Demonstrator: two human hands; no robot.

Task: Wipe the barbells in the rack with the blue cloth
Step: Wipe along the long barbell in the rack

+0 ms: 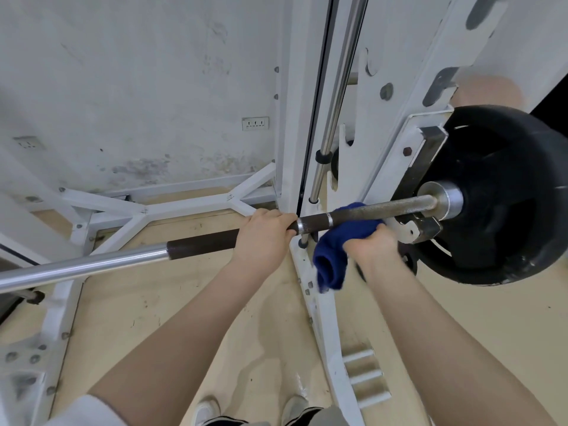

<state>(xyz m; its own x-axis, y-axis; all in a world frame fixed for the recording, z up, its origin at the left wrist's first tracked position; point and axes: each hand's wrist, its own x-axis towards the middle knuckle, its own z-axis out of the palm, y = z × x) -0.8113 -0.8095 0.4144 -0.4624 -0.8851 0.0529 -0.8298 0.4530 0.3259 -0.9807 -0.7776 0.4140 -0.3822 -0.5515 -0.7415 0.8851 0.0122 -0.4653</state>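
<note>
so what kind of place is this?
Most likely a gym. A barbell loaded with a black plate sits in a white rack, and the right hand holds a blue cloth against it.

Wall sockets [255, 123] on stained wall [138, 87]; 2 shoes [206, 410] on floor [172, 296].

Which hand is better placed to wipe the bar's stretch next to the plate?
Right. The right hand holds the blue cloth on the barbell near the plate; the left hand grips bare bar.
</note>
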